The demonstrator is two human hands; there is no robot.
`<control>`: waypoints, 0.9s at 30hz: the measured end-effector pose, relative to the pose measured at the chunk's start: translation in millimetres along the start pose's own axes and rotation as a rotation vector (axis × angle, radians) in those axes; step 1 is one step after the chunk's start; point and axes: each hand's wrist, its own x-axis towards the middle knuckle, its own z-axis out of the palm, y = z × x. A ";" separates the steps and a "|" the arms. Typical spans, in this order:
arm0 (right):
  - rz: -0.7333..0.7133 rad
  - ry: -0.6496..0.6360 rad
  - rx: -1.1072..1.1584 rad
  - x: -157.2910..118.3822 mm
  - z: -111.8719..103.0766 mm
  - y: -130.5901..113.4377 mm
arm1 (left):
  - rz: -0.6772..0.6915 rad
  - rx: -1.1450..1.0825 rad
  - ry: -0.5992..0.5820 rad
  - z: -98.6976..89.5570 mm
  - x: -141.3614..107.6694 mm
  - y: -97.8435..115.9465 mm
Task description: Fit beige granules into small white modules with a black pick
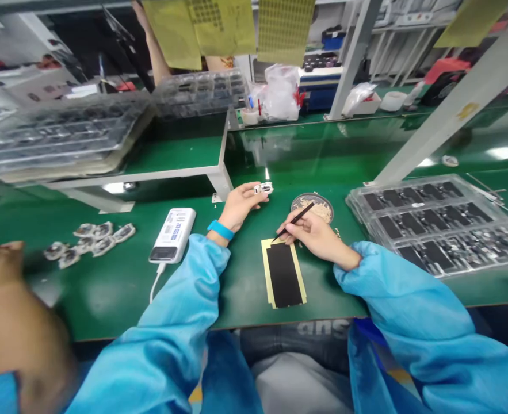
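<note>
My left hand (240,207), with a blue wristband, pinches a small white part (263,188) above the green bench. In my right hand (309,231) is a thin black pen-like tool (298,217), held near its middle. Its tip meets the top of a yellow-backed sheet (267,276) bearing a black rectangle (285,276). Just behind my right hand sits a round dish (328,207) of small beige pieces, partly covered by the hand. A few beige bits lie beside the dish.
A white power bank (174,233) with a cable and several small white parts (102,230) lie left. Stacked clear trays (435,221) stand right. Another person's arm (16,322) reaches in at far left. A raised shelf (180,172) and slanted metal posts (443,98) stand behind.
</note>
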 end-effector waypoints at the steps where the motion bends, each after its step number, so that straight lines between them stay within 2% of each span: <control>1: 0.004 0.007 0.006 -0.3 2.7 2.3 | -0.046 -0.187 -0.066 -3.1 -10.2 0.8; 3: 0.013 0.031 -0.006 -0.4 7.1 7.9 | -0.141 -0.468 -0.180 -10.4 -27.8 1.9; 6: 0.026 0.063 -0.057 0.3 10.2 16.6 | -0.238 -0.558 -0.303 -21.3 -44.6 1.9; 10: 0.019 0.071 -0.078 1.3 9.8 22.8 | -0.273 -0.282 -0.402 -29.4 -52.9 1.3; 16: 0.022 0.075 -0.050 1.0 9.7 24.4 | -0.144 0.145 -0.601 -25.8 -61.1 1.4; 21: -0.002 0.075 -0.081 -0.2 9.4 27.9 | 0.005 0.436 -0.598 -25.1 -67.9 1.7; 27: 0.005 0.085 -0.077 0.6 9.8 22.0 | 0.043 0.479 -0.611 -27.1 -68.5 2.1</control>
